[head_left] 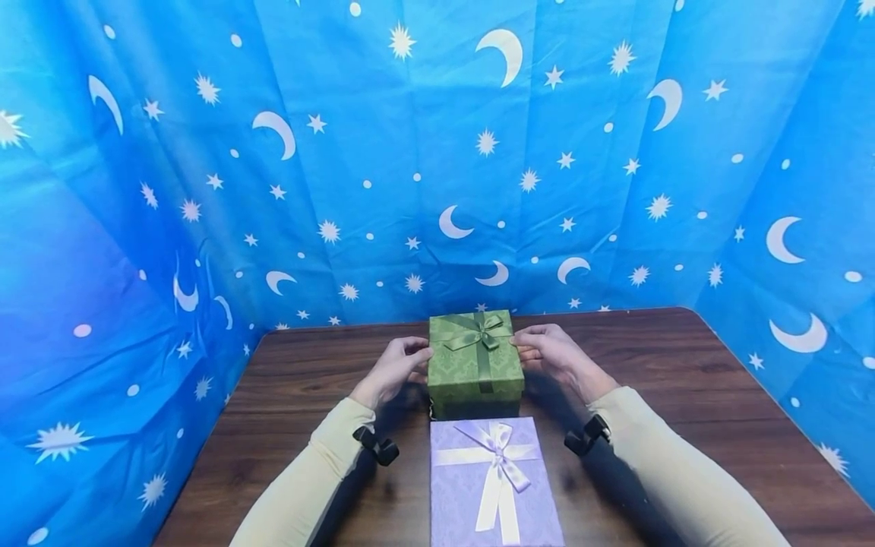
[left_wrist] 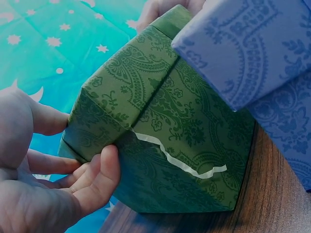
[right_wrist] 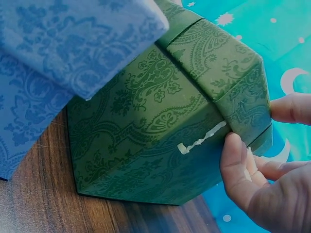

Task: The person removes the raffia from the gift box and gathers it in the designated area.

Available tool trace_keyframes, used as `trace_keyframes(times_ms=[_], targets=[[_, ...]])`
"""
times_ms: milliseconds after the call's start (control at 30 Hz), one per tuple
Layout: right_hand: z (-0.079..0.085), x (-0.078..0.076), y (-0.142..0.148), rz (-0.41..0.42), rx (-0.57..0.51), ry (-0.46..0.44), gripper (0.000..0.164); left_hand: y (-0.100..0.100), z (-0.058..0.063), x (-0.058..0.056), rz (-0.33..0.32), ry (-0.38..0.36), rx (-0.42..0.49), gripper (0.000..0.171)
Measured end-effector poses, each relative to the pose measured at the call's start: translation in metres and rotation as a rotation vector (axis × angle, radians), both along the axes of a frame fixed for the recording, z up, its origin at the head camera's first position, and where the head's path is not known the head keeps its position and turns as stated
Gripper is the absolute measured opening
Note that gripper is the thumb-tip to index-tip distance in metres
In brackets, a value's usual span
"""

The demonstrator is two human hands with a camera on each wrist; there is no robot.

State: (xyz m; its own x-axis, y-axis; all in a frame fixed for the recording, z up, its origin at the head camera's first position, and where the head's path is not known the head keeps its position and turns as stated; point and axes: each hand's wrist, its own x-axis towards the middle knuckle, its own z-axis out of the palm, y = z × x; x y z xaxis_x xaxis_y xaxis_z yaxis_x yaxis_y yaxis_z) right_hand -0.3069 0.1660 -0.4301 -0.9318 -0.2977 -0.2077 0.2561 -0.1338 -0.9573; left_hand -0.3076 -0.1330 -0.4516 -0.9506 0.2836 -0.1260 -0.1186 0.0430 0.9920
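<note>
A green patterned gift box point(head_left: 451, 372) with a green ribbon bow point(head_left: 484, 333) on its lid stands near the table's back edge. My left hand point(head_left: 395, 370) grips the lid at its left side, thumb and fingertips along the rim. On the opposite side, my right hand point(head_left: 559, 357) holds the lid point(right_wrist: 214, 63) in the same way. Thin pale crinkled strips point(left_wrist: 182, 161) poke out from under the lid on both sides. Directly in front of the green box lies a purple gift box point(head_left: 454, 494) with a white ribbon bow point(head_left: 501, 456).
Both boxes are on a dark wooden table point(head_left: 307, 380). A blue cloth point(head_left: 383, 152) with white moons and stars hangs behind and at both sides. In both wrist views the purple box's corner covers part of the green one.
</note>
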Motion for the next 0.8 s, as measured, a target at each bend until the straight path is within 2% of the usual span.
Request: trace_keyframes(times_ms=[167,367,800], targets=[[0.001,0.001,0.002,-0.01,0.022,-0.003,0.026,0.001,0.002,0.001,-0.011,0.019,0.006,0.046],[0.005,0.002,0.001,0.0,0.018,0.01,0.027,0.0,0.004,0.001,0.008,0.014,0.019,0.045],[0.016,0.002,0.0,-0.01,0.006,0.017,0.016,-0.001,0.011,0.0,0.025,0.035,0.024,0.044]])
